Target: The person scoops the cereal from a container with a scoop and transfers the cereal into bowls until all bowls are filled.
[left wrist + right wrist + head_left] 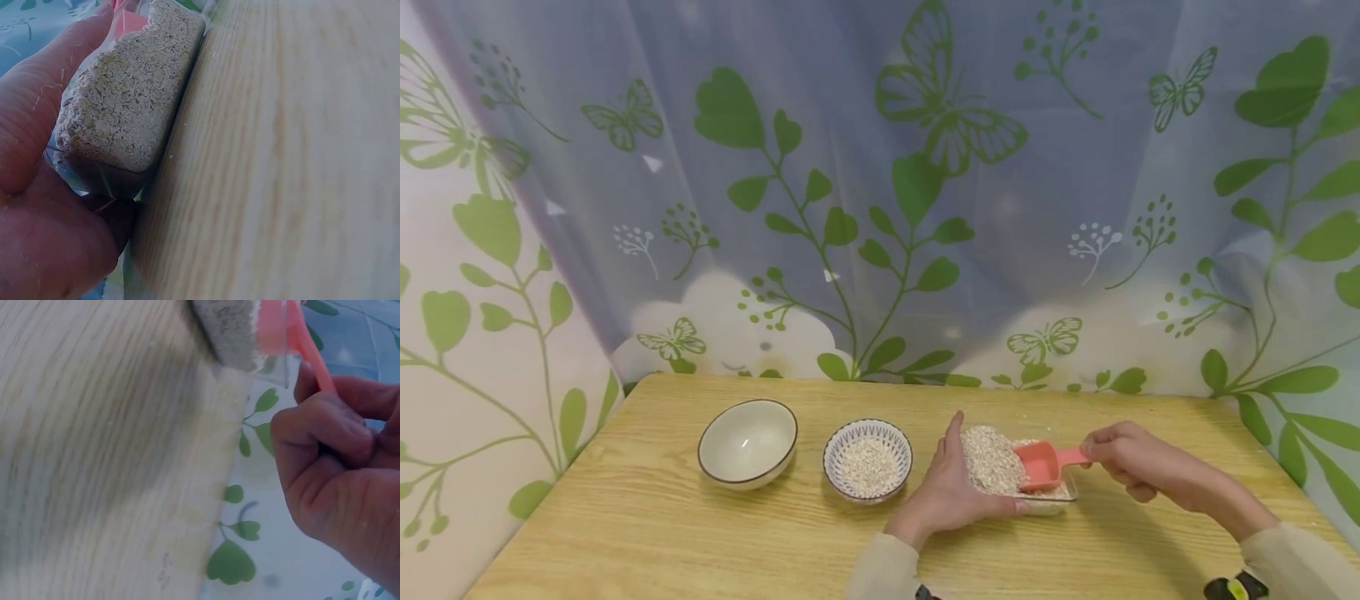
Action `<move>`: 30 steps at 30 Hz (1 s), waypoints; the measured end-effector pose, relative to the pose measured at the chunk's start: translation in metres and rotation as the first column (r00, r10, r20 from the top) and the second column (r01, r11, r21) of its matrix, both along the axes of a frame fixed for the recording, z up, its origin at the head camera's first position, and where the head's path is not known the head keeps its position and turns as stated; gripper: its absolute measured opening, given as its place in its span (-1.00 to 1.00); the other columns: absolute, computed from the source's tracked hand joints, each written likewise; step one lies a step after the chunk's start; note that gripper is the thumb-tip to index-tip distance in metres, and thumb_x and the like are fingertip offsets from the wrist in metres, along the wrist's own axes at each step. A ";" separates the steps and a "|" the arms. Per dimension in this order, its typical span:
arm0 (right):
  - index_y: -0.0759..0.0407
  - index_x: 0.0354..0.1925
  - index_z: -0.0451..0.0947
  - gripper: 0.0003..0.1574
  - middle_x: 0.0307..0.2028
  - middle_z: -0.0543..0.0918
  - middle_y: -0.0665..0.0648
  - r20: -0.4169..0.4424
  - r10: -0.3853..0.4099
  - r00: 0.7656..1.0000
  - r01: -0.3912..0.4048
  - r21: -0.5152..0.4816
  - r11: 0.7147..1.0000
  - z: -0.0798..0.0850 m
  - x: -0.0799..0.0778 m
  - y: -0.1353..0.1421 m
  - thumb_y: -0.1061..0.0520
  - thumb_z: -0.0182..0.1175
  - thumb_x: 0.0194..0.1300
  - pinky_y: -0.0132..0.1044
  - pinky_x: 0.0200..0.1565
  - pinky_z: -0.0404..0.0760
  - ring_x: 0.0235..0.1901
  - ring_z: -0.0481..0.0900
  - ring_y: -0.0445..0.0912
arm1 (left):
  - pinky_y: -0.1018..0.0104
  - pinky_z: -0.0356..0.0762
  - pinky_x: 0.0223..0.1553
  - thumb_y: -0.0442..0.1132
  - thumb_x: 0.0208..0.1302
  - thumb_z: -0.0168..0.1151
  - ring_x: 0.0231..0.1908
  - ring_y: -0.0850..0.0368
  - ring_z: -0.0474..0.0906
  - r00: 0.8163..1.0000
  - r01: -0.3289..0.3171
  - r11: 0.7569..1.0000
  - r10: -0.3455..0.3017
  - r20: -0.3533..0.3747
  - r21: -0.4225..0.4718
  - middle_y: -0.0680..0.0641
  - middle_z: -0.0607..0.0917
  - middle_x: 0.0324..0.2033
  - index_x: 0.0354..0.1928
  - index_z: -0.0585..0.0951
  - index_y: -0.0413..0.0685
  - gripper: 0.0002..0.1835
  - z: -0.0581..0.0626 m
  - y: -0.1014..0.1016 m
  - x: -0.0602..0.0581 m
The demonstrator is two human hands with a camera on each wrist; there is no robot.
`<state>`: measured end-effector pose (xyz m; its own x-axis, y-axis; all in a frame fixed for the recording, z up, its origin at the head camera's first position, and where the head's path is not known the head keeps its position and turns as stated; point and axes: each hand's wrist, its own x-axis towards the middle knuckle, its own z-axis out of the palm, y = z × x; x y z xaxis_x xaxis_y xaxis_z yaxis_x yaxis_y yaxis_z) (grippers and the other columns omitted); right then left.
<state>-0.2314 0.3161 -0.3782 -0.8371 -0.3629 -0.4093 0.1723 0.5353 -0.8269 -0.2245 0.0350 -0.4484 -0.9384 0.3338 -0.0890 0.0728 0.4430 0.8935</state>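
My left hand point(953, 492) grips the left end of a clear box point(1047, 507) of oat flakes point(991, 457), its thumb along the near side. In the left wrist view the flakes point(128, 100) stand heaped above the box's wall at that end. With its thumb and fingers, my right hand point(1142, 465) pinches the handle of a pink scoop point(1040, 465). The scoop's bowl sits in the oats at the right part of the box. In the right wrist view the fingers curl around the scoop's handle point(319, 370), and the scoop's far end is cut off.
A small patterned bowl point(831, 472) with oats in it stands left of the box. Farther left is a larger cream bowl point(747, 446) with a dark rim. All stand on a wooden table point(700, 533); a leaf-printed curtain point(865, 275) hangs behind it.
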 end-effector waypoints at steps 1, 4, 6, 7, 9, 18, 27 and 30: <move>0.35 -0.14 0.51 -0.59 -0.69 0.04 -0.10 0.005 -0.005 1.000 0.005 -0.009 1.000 -0.002 0.000 0.000 0.06 -0.13 0.60 -0.36 -0.61 0.00 -0.67 -0.14 -0.20 | -0.28 0.26 0.46 0.22 -0.17 0.68 0.57 -0.27 0.07 1.000 0.002 1.000 -0.002 0.000 0.000 -0.24 0.05 0.61 0.64 -0.25 0.35 0.50 0.000 0.000 0.000; 0.27 -0.26 0.49 -0.67 -0.68 0.04 -0.10 0.012 -0.039 0.999 0.040 -0.033 0.999 -0.008 -0.001 0.001 0.09 -0.09 0.54 -0.39 -0.61 0.02 -0.66 -0.11 -0.21 | -0.27 0.27 0.46 0.23 -0.16 0.67 0.57 -0.27 0.07 1.000 0.006 1.000 -0.006 0.000 -0.001 -0.23 0.06 0.61 0.64 -0.26 0.36 0.50 -0.001 0.000 0.000; 0.23 -0.30 0.48 -0.69 -0.68 0.05 -0.10 0.008 -0.069 0.998 0.069 -0.040 0.997 -0.011 0.000 0.000 0.08 -0.06 0.52 -0.40 -0.62 0.03 -0.66 -0.10 -0.22 | -0.27 0.28 0.45 0.23 -0.16 0.67 0.57 -0.26 0.07 1.000 0.006 1.000 -0.006 0.000 -0.001 -0.23 0.06 0.61 0.64 -0.26 0.37 0.50 -0.001 0.000 0.000; 0.22 -0.31 0.46 -0.70 -0.68 0.05 -0.10 0.005 -0.079 0.997 0.079 -0.049 0.996 -0.013 0.000 -0.001 0.08 -0.06 0.52 -0.40 -0.62 0.03 -0.66 -0.10 -0.22 | -0.28 0.28 0.45 0.24 -0.16 0.67 0.57 -0.26 0.08 1.000 0.004 1.000 -0.004 -0.001 -0.002 -0.23 0.06 0.61 0.64 -0.26 0.38 0.50 -0.001 0.001 0.000; 0.20 -0.33 0.43 -0.68 -0.68 0.04 -0.11 0.001 -0.093 0.996 0.093 -0.061 0.994 -0.016 0.001 -0.002 0.05 -0.06 0.55 -0.40 -0.62 0.02 -0.66 -0.11 -0.22 | -0.28 0.27 0.45 0.24 -0.17 0.67 0.57 -0.27 0.08 1.000 0.000 1.000 0.000 0.000 0.000 -0.23 0.06 0.61 0.64 -0.26 0.39 0.51 -0.001 0.001 0.000; 0.11 -0.35 0.31 -0.64 -0.66 0.05 -0.11 0.012 -0.097 0.995 0.097 -0.092 0.991 -0.022 0.008 -0.007 -0.01 -0.13 0.64 -0.41 -0.60 0.02 -0.66 -0.09 -0.23 | -0.28 0.28 0.45 0.24 -0.19 0.68 0.56 -0.28 0.10 1.000 -0.009 1.000 0.009 -0.009 -0.010 -0.22 0.07 0.61 0.64 -0.25 0.38 0.51 -0.002 0.001 -0.001; 0.55 0.23 0.34 -0.42 -0.68 0.07 -0.10 -0.025 -0.100 0.995 0.097 -0.097 0.991 -0.026 0.015 -0.010 0.02 -0.17 0.67 -0.40 -0.61 0.02 -0.68 -0.09 -0.23 | -0.27 0.27 0.45 0.22 -0.18 0.68 0.55 -0.28 0.10 1.000 -0.008 1.000 0.008 -0.005 0.001 -0.23 0.08 0.60 0.65 -0.24 0.33 0.51 0.000 0.001 0.000; 0.52 0.17 0.37 -0.45 -0.68 0.07 -0.11 -0.026 -0.105 0.994 0.102 -0.102 0.990 -0.027 0.016 -0.010 0.01 -0.17 0.67 -0.40 -0.62 0.03 -0.68 -0.09 -0.23 | -0.27 0.27 0.45 0.22 -0.19 0.68 0.55 -0.28 0.11 1.000 -0.009 1.000 0.009 -0.006 0.001 -0.24 0.09 0.60 0.65 -0.23 0.32 0.51 0.000 0.001 0.000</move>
<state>-0.2158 0.3057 -0.4047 -0.8839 -0.3118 -0.3484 0.1959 0.4297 -0.8815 -0.2246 0.0363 -0.4487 -0.9420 0.3252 -0.0833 0.0740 0.4431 0.8934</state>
